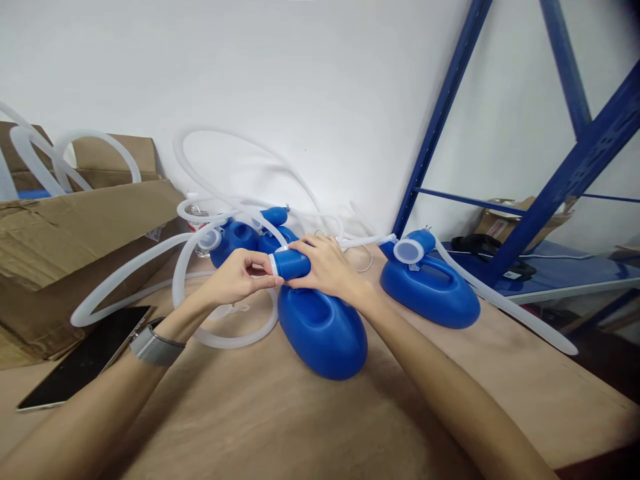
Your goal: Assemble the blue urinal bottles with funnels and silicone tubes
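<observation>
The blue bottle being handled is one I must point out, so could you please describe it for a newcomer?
On the brown table, right of the large cardboard box, find the frontmost blue bottle. Unlike its blue neighbours, it has the left hand at its white rim and the right hand around its blue neck.

Tabletop (240,417): a light-brown surface served as the main support and ended in a slanting edge at the right.
Left portion: a cardboard box (95,230) stood here, and a dark-screened device (83,363) lay flat just beside it.
Centre: the front bottle (323,337), blue and rounded, rested on the surface; translucent tubing (230,342) lay looped to its left, around a small clear piece (225,311).
Rear: blue bottles (233,245) stood near the wall, partly hidden.
Right portion: the right bottle (433,300), also blue, sat apart from the front one.
Blue shelf (565,268): beyond the tabletop, it bore a black article (487,253).
</observation>
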{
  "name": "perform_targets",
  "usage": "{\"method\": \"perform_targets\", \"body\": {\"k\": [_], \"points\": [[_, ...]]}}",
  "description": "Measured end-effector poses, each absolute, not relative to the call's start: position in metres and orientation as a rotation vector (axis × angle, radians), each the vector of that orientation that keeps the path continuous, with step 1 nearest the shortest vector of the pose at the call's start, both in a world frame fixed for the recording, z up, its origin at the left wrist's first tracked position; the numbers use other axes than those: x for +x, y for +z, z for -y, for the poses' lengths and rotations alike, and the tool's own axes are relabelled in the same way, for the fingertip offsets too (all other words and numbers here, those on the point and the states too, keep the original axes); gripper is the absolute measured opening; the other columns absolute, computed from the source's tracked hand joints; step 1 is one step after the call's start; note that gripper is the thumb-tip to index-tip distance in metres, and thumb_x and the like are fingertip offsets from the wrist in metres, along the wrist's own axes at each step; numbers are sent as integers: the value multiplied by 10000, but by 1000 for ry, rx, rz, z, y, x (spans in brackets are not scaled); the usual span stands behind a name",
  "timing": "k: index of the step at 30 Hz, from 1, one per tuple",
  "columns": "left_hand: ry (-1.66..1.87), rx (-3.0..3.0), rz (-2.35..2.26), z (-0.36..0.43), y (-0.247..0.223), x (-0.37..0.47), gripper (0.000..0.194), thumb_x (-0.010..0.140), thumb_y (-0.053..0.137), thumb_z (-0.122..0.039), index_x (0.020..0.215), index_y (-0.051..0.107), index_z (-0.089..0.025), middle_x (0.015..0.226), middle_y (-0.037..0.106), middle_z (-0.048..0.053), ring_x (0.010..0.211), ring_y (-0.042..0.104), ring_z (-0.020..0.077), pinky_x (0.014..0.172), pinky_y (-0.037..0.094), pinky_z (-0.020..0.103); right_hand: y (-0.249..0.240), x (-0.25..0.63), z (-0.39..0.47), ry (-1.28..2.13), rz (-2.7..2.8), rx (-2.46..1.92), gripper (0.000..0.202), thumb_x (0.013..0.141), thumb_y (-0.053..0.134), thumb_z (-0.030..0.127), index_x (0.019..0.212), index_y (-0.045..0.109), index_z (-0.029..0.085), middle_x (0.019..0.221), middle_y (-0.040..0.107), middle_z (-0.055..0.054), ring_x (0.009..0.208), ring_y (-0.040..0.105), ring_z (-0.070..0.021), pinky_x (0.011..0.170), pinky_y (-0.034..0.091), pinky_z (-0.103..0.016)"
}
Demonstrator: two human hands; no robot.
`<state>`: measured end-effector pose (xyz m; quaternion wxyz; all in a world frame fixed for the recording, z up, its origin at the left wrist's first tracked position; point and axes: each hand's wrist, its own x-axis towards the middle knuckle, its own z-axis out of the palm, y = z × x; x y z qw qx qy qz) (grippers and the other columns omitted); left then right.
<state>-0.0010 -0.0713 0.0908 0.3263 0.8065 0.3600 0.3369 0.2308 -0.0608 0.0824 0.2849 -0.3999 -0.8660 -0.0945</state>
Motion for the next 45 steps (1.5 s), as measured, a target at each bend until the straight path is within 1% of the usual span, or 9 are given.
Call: {"method": "perform_targets", "body": {"k": [4,11,20,24,28,31,35,41,45], "points": [[909,2070,-965,72,89,-1,342,755,813,-475,695,710,-155,752,718,46,717,619,185,712,508,313,83,230,62,-231,2297,-1077,611,756,832,507,1273,655,234,1226,685,-98,1100,624,-338,963,414,-480],[1088,1980,-1017,79,88,7,399,697,843,-499,624,644,-161,677,645,22,667,590,167,650,505,293,82,231,61,-146,2244,-1086,581,733,839,513,1207,645,238,1184,686,-79,1075,643,-322,971,420,-480],[1164,1976,-1078,78,83,13,334,687,822,-433,638,637,-160,697,639,13,720,639,189,725,573,325,84,232,60,-152,2239,-1103,563,741,840,518,1177,642,221,1154,694,-79,1056,656,-317,940,432,-459],[1186,2036,-1117,76,81,8,368,670,867,-433,815,645,-177,855,670,19,855,671,217,843,614,376,82,234,58,-166,2234,-1103,569,758,825,552,1176,640,213,1149,693,-86,1059,659,-323,942,437,-465],[1225,2146,-1083,74,80,5,655,643,896,-425,1188,599,-218,1149,641,61,1027,683,252,878,642,412,79,236,55,-189,2228,-1093,622,741,832,566,1213,633,214,1155,690,-90,1064,654,-329,960,440,-469],[1215,2250,-1088,74,79,5,606,721,837,-461,1241,647,-216,1274,644,100,1024,714,268,902,644,439,77,236,54,-186,2223,-1082,604,741,833,557,1201,638,219,1161,694,-84,1079,648,-327,971,434,-464],[1282,2325,-1089,72,74,4,578,735,818,-455,1234,696,-189,1092,749,80,923,754,276,857,661,428,79,235,55,-181,2227,-1082,582,735,838,536,1181,647,215,1151,695,-80,1066,653,-321,955,432,-462],[1262,2343,-1089,67,77,-2,574,661,875,-445,1151,743,-178,999,801,69,852,782,272,827,677,403,84,234,57,-122,2232,-1066,576,712,853,523,1161,668,214,1124,700,-68,1026,655,-302,923,438,-439],[1189,2227,-1161,68,82,-1,536,620,896,-406,1084,762,-173,923,812,59,875,786,287,841,676,402,85,233,59,-97,2233,-1070,555,727,850,511,1165,672,219,1124,703,-66,1036,654,-300,936,424,-444]]}}
